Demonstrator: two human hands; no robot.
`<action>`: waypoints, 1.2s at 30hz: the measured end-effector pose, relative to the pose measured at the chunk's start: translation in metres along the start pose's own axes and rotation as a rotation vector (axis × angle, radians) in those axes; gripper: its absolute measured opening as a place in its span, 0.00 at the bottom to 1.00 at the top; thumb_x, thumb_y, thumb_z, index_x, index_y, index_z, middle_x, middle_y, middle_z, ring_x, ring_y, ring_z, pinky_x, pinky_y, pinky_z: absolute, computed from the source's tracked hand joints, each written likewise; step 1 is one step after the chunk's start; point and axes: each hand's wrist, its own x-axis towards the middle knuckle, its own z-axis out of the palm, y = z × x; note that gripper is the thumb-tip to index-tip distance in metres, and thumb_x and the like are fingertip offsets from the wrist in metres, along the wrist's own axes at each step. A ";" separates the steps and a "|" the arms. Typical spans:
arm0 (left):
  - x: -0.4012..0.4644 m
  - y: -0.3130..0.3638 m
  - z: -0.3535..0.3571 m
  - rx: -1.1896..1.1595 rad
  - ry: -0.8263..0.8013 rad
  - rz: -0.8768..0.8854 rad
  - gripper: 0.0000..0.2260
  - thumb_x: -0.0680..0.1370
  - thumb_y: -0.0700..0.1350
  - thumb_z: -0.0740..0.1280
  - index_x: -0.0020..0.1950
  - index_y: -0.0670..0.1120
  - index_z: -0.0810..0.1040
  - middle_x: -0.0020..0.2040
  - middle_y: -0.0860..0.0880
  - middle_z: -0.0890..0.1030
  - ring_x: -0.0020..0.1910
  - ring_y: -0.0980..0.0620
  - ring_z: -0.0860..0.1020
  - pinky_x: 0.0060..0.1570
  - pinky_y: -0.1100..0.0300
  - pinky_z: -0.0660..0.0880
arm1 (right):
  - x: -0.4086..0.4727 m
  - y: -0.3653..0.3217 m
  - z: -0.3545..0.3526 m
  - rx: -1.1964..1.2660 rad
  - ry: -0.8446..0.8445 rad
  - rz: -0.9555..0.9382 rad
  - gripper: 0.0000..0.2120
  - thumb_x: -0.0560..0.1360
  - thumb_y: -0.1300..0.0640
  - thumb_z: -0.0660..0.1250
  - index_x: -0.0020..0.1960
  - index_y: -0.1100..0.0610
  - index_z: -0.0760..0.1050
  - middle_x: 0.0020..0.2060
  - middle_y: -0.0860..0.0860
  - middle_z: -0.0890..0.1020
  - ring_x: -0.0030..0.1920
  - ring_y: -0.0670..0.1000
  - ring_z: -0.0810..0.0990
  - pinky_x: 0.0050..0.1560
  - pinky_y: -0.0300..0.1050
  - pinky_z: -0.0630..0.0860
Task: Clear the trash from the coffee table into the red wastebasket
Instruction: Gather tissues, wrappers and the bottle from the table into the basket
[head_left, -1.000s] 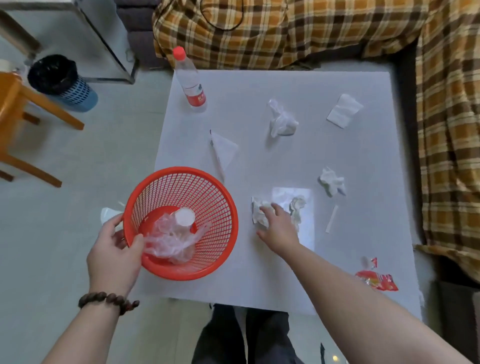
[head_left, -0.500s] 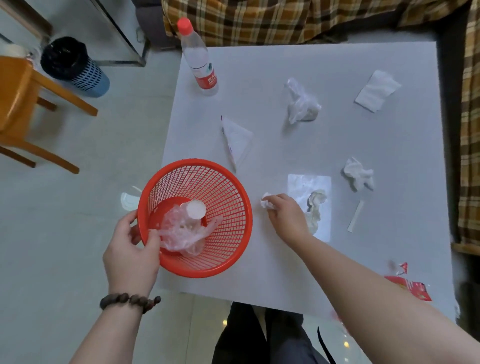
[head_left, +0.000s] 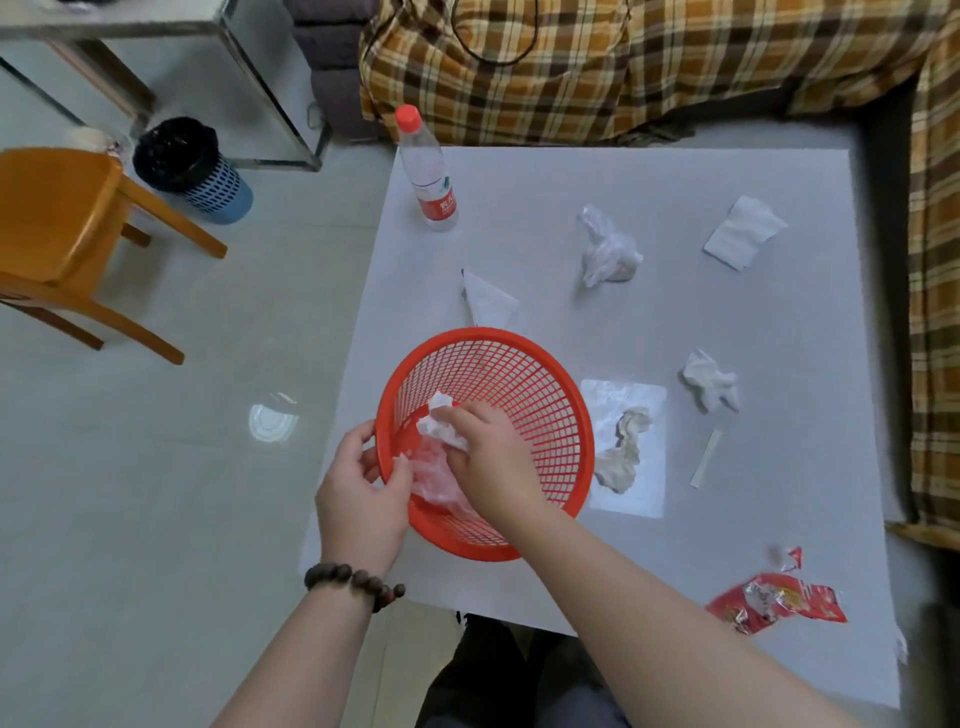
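The red wastebasket (head_left: 540, 395) sits at the near left edge of the white coffee table (head_left: 675, 176). My left hand (head_left: 363, 499) grips its near rim. Over the basket's mouth my right hand (head_left: 488, 457) holds a crumpled white tissue (head_left: 439, 421), with clear plastic (head_left: 436, 478) lying inside below it. On the table lie a crumpled tissue (head_left: 709, 382), a greyish wad (head_left: 623, 452) on a shiny sheet, a paper strip (head_left: 706, 457), a plastic bag (head_left: 605, 254), a flat napkin (head_left: 743, 231), a folded white wrapper (head_left: 488, 301) and a red snack wrapper (head_left: 774, 600).
A water bottle with a red cap (head_left: 428, 171) stands at the table's far left corner. A plaid-covered sofa (head_left: 623, 62) borders the far and right sides. An orange wooden chair (head_left: 67, 228) and a blue bin with a black liner (head_left: 192, 171) stand on the floor at left.
My right hand picked the crumpled tissue off the table and carried it left over the basket. The left hand kept its hold on the rim.
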 end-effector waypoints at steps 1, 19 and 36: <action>-0.002 0.000 0.001 -0.008 -0.011 0.001 0.16 0.74 0.37 0.68 0.59 0.52 0.76 0.50 0.49 0.84 0.49 0.52 0.82 0.50 0.48 0.80 | 0.004 0.001 0.001 -0.028 -0.058 0.026 0.22 0.73 0.62 0.64 0.66 0.53 0.72 0.61 0.51 0.76 0.61 0.54 0.70 0.59 0.51 0.71; 0.004 -0.006 -0.004 0.041 0.131 -0.028 0.15 0.72 0.37 0.70 0.58 0.46 0.78 0.49 0.46 0.84 0.49 0.48 0.82 0.52 0.48 0.78 | -0.019 0.133 -0.072 -0.262 0.223 0.400 0.20 0.73 0.57 0.66 0.64 0.55 0.72 0.66 0.56 0.70 0.67 0.56 0.65 0.63 0.49 0.67; -0.011 -0.018 0.003 0.060 0.120 -0.011 0.12 0.71 0.40 0.71 0.49 0.56 0.77 0.42 0.56 0.83 0.43 0.52 0.82 0.42 0.54 0.77 | -0.017 0.191 -0.069 -0.243 0.123 0.495 0.08 0.73 0.63 0.58 0.47 0.60 0.76 0.47 0.54 0.76 0.48 0.56 0.75 0.44 0.48 0.73</action>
